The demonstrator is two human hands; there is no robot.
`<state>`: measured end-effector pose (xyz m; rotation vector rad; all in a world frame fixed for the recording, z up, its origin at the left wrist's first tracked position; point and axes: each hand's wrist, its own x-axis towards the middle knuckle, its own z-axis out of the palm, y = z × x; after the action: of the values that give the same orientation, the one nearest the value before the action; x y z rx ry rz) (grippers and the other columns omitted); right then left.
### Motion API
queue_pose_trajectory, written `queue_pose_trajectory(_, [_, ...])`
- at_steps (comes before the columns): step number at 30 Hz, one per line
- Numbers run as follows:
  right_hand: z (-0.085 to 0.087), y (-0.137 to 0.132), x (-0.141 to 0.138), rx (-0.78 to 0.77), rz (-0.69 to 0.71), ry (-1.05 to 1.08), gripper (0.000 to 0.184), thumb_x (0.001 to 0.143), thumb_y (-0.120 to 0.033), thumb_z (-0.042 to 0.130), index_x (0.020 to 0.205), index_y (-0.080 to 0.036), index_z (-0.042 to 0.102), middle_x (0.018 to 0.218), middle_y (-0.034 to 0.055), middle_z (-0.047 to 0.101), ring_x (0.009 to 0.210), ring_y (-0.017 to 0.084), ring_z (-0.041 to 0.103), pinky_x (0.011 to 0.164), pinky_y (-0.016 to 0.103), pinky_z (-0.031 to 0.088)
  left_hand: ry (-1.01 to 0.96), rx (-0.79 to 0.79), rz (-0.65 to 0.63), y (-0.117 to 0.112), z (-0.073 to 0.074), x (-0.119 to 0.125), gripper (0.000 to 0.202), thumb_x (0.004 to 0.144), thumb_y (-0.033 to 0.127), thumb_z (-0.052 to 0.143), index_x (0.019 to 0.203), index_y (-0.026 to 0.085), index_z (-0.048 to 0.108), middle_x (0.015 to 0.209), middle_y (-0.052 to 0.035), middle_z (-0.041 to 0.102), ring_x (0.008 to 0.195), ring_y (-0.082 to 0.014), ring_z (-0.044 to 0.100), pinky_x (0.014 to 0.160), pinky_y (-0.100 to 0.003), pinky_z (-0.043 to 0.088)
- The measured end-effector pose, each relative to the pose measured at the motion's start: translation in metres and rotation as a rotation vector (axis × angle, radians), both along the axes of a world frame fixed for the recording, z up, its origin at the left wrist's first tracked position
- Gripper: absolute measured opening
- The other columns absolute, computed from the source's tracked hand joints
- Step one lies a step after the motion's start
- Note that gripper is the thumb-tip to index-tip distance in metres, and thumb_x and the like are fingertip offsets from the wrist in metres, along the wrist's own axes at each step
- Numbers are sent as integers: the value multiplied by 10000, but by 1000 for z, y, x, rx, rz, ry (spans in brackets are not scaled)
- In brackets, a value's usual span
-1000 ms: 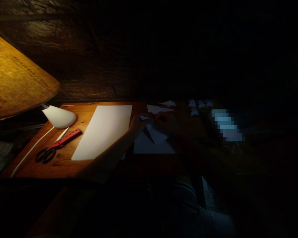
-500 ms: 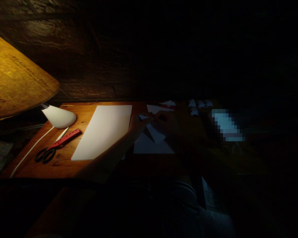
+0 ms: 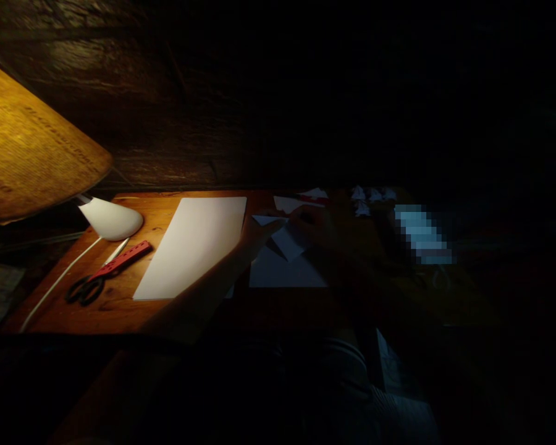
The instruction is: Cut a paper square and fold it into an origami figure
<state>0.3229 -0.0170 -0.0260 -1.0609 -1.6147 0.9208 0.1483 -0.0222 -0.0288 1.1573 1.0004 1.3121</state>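
My left hand (image 3: 256,235) and my right hand (image 3: 312,224) meet over a small folded white paper piece (image 3: 285,240) near the middle of the wooden desk (image 3: 120,306). Both pinch its edges, left at the left corner, right at the upper right. The folded piece hovers just above a white sheet (image 3: 282,272) lying flat under it. My right hand sits in deep shadow, so its fingers are dim.
A large white sheet (image 3: 194,244) lies left of my hands. Black-handled scissors (image 3: 86,287), a red ruler (image 3: 125,257) and a lamp with white base (image 3: 110,217) and shade (image 3: 28,148) occupy the left. Small folded paper shapes (image 3: 368,196) sit at the back right.
The folded paper has shifted slightly up and its left flap has spread wider between my hands. Both hands have stayed in place.
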Motion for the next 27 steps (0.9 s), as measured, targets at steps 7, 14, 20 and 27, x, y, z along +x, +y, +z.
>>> queue_pose_trajectory(7, [0,-2,-2,-12,35,6,224,782,-420,661,749,-198,655,756,24,676,732,164,590,672,283,459,-64,2,-9,0,-3,3,212,561,260,865,683,173,715,670,-9,674,655,-150,625,654,-282,488])
queue_pose_trajectory(14, [-3,-2,-1,-46,59,-13,220,816,-412,639,770,-197,652,764,18,664,729,162,583,678,285,446,-63,-45,25,0,-4,3,250,559,272,885,689,164,700,653,-14,664,642,-156,624,624,-279,477])
queue_pose_trajectory(20, [0,-3,-1,-20,49,-23,197,798,-390,632,738,-205,663,733,28,662,712,177,579,643,290,440,-93,-53,41,-2,-3,4,247,573,259,895,697,168,702,726,-36,720,680,-172,660,646,-290,497])
queue_pose_trajectory(27, [-2,-3,-1,-49,36,-17,208,796,-414,654,767,-211,690,751,36,687,731,193,608,658,306,463,-95,-49,40,1,-10,2,243,578,264,888,699,164,703,698,-31,701,661,-165,646,652,-292,492])
